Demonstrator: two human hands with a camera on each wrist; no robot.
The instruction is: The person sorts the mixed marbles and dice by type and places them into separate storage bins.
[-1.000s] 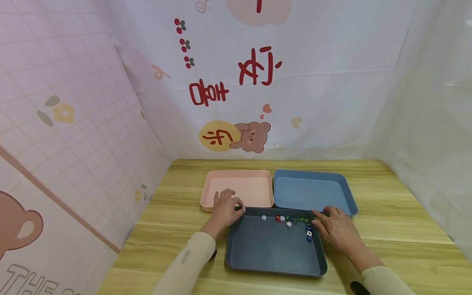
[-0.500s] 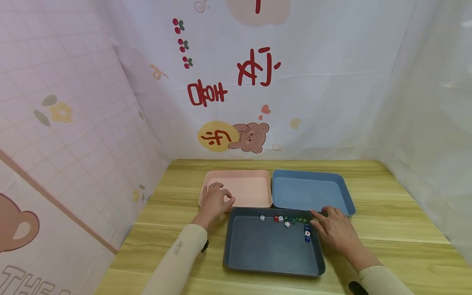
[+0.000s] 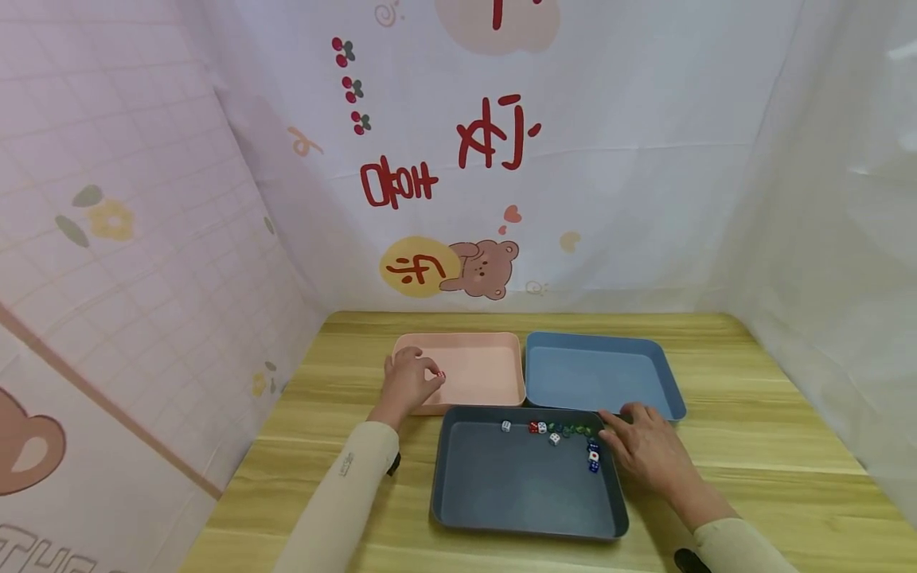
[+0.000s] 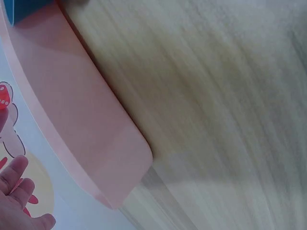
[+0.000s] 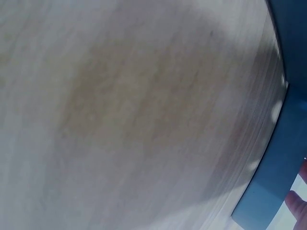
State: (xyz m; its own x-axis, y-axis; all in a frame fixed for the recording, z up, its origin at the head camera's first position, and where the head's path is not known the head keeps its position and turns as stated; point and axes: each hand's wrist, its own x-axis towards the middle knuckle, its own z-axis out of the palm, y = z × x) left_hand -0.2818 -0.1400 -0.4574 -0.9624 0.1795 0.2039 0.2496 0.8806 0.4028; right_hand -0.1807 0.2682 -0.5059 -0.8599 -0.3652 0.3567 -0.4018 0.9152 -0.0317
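Observation:
My left hand point(image 3: 407, 385) pinches a red die point(image 3: 441, 375) with white dots between thumb and forefinger. It is over the left part of the pink tray point(image 3: 487, 341), the other fingers spread away. The left wrist view catches the red die point(image 4: 4, 97) at its left edge. At the far right corner of the dark grey tray point(image 3: 516, 501), my right hand point(image 3: 652, 450) rests its fingers against the rim. Inside that tray lie white dice point(image 3: 555, 438), a red die point(image 3: 533, 427), several green dice point(image 3: 579, 430) and blue dice point(image 3: 594, 467) along the far and right sides.
A blue tray point(image 3: 605, 370) stands to the right of the pink one, both behind the dark grey tray. All three are on a wood-grain table point(image 3: 752, 446). Printed cloth point(image 3: 616, 191) closes off the back and sides.
My left hand has moved from the dark tray's far left corner, back and left over the pink tray, carrying the red die. My right hand has stayed at the dark tray's corner.

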